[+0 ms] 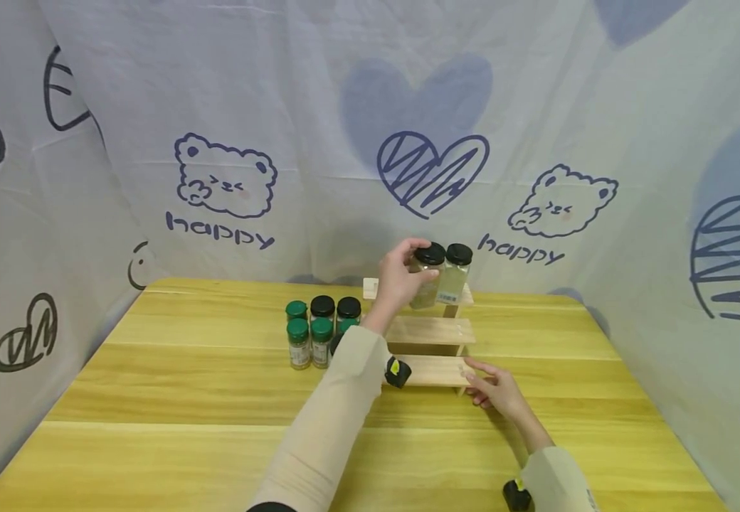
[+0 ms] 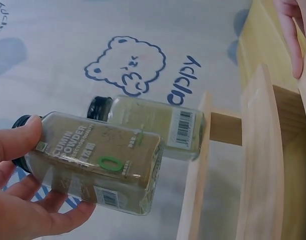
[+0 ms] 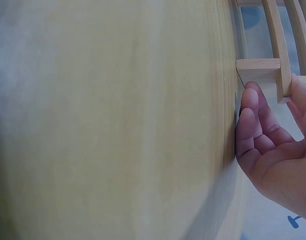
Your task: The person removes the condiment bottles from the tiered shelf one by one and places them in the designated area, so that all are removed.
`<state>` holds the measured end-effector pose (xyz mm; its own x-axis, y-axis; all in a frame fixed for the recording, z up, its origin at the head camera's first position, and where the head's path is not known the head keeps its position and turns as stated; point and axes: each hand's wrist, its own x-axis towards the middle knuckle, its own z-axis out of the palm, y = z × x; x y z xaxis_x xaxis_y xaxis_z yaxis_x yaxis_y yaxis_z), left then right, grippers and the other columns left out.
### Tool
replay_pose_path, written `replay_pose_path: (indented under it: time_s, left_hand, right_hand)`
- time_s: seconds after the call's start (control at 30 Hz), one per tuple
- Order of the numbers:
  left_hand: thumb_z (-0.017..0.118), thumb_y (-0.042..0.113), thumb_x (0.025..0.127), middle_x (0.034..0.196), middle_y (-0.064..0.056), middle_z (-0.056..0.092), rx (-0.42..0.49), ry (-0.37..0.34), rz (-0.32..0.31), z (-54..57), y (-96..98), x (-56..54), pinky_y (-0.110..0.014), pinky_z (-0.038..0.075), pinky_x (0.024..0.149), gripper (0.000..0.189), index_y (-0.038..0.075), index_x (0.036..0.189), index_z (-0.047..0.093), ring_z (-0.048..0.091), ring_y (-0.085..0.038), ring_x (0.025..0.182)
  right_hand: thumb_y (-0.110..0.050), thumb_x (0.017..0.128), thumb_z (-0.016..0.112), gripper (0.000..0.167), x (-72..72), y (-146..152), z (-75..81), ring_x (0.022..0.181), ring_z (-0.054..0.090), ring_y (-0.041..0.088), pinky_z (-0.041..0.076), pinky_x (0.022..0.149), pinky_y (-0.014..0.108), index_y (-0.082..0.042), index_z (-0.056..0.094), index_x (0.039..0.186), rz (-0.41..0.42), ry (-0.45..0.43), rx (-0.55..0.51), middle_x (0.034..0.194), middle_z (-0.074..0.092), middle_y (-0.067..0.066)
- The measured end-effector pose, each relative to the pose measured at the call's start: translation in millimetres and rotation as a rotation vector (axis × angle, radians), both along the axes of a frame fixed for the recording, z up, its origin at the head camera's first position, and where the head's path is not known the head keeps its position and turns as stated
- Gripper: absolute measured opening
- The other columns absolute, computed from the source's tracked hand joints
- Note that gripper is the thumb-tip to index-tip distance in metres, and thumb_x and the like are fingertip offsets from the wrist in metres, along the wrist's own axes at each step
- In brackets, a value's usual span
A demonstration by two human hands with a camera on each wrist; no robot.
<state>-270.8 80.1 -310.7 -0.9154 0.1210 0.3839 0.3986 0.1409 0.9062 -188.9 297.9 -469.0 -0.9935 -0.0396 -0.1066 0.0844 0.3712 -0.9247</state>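
Observation:
My left hand point(image 1: 400, 279) grips a glass spice jar labelled cumin powder point(image 2: 100, 160) near its black lid, with the thumb on one side and fingers on the other. Brown powder fills much of it. Beside it, a second black-lidded jar point(image 1: 455, 276) of paler, greenish powder stands on the top tier of a three-step wooden rack point(image 1: 430, 331). The cumin jar overlaps that tier in the head view. Down at the right end of the lowest step, my right hand point(image 1: 498, 392) pinches the step's edge point(image 3: 284, 90) between thumb and forefinger, its other fingers curled below.
Left of the rack, several spice jars with green lids point(image 1: 297, 328) and black lids point(image 1: 322, 306) stand grouped on the wooden table point(image 1: 184, 384); my left forearm partly covers them. A printed cloth point(image 1: 319, 142) hangs behind the table and along its sides.

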Motion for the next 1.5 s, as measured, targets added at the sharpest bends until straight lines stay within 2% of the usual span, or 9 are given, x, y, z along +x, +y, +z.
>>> replay_pose_path:
  time_s: [0.27, 0.47, 0.53, 0.77, 0.93, 1.03, 1.2, 1.37, 1.5]
  left_hand:
    - [0.07, -0.001, 0.074, 0.117, -0.008, 0.057, -0.007, 0.01, -0.094, -0.6, -8.9, 17.3, -0.031, 0.044, 0.082, 0.04, 0.006, 0.111, 0.058, 0.054, -0.021, 0.099]
    - [0.067, -0.003, 0.076, 0.117, -0.011, 0.056, 0.016, 0.015, -0.167, -5.7, -18.6, 31.5, -0.031, 0.046, 0.08, 0.038, 0.003, 0.112, 0.056, 0.055, -0.023, 0.099]
    - [0.066, -0.006, 0.077, 0.116, -0.014, 0.056, 0.035, 0.014, -0.187, -1.3, -22.6, 41.3, -0.033, 0.047, 0.079, 0.037, 0.0, 0.112, 0.055, 0.055, -0.026, 0.098]
    - [0.064, -0.005, 0.078, 0.115, -0.014, 0.054, 0.063, -0.005, -0.196, -7.5, -31.9, 57.5, -0.034, 0.047, 0.078, 0.036, 0.001, 0.113, 0.055, 0.053, -0.024, 0.103]
    - [0.061, -0.01, 0.078, 0.114, -0.02, 0.054, 0.075, -0.034, -0.231, 2.8, -41.1, 83.9, -0.038, 0.047, 0.078, 0.035, -0.006, 0.112, 0.053, 0.053, -0.031, 0.102]
    - [0.061, -0.011, 0.078, 0.113, -0.02, 0.054, 0.07, -0.044, -0.242, 1.2, -44.0, 91.7, -0.038, 0.047, 0.079, 0.034, -0.006, 0.111, 0.054, 0.053, -0.031, 0.102]
    - [0.062, -0.011, 0.077, 0.112, -0.019, 0.055, 0.096, -0.04, -0.259, -15.9, -49.2, 94.4, -0.041, 0.046, 0.078, 0.035, -0.004, 0.11, 0.054, 0.054, -0.029, 0.1]
    - [0.064, -0.007, 0.077, 0.11, -0.014, 0.057, 0.087, -0.038, -0.228, -37.6, -57.9, 93.6, -0.034, 0.048, 0.077, 0.035, 0.002, 0.11, 0.056, 0.056, -0.023, 0.098]
    - [0.064, -0.008, 0.077, 0.109, -0.014, 0.059, 0.068, -0.036, -0.212, -45.5, -66.4, 97.7, -0.033, 0.047, 0.076, 0.035, 0.003, 0.11, 0.056, 0.056, -0.023, 0.097]
  right_hand:
    - [-0.019, 0.091, 0.053, 0.046, 0.7, -0.1, -0.6, 0.056, 0.058, 0.02, 0.048, 0.049, 0.028, -0.001, 0.042, 0.131, 0.008, -0.002, -0.005, 0.076, 0.064, 0.017]
    - [-0.019, 0.091, 0.053, 0.045, 1.2, -0.2, -0.8, 0.057, 0.058, 0.021, 0.048, 0.049, 0.029, -0.001, 0.042, 0.131, 0.009, -0.007, -0.008, 0.076, 0.064, 0.017]
    - [-0.018, 0.091, 0.053, 0.045, 1.1, 0.0, -1.1, 0.057, 0.058, 0.021, 0.048, 0.049, 0.029, -0.001, 0.042, 0.131, 0.012, -0.002, -0.006, 0.076, 0.064, 0.017]
    - [-0.019, 0.091, 0.053, 0.045, 0.3, -0.3, -1.2, 0.057, 0.058, 0.021, 0.049, 0.049, 0.029, -0.001, 0.043, 0.131, 0.013, 0.004, -0.005, 0.076, 0.064, 0.017]
    - [-0.019, 0.091, 0.053, 0.046, 0.5, -0.7, -0.2, 0.056, 0.058, 0.02, 0.049, 0.049, 0.028, 0.0, 0.042, 0.131, 0.018, 0.005, 0.0, 0.076, 0.065, 0.017]
    - [-0.018, 0.091, 0.053, 0.046, 0.5, -0.7, 0.4, 0.056, 0.058, 0.019, 0.049, 0.049, 0.028, 0.001, 0.041, 0.131, 0.015, 0.004, 0.005, 0.076, 0.065, 0.017]
    - [-0.018, 0.09, 0.054, 0.046, 0.9, -2.5, 1.3, 0.055, 0.058, 0.018, 0.048, 0.049, 0.027, 0.002, 0.042, 0.13, -0.007, -0.004, 0.002, 0.074, 0.065, 0.017]
    - [-0.017, 0.091, 0.054, 0.045, 0.9, -2.8, 2.0, 0.057, 0.058, 0.021, 0.049, 0.05, 0.028, 0.002, 0.042, 0.13, -0.01, -0.005, 0.005, 0.075, 0.065, 0.018]
    - [-0.017, 0.091, 0.053, 0.046, 1.5, -2.4, 2.5, 0.058, 0.059, 0.021, 0.049, 0.05, 0.029, 0.002, 0.042, 0.13, -0.007, 0.001, 0.008, 0.075, 0.064, 0.018]
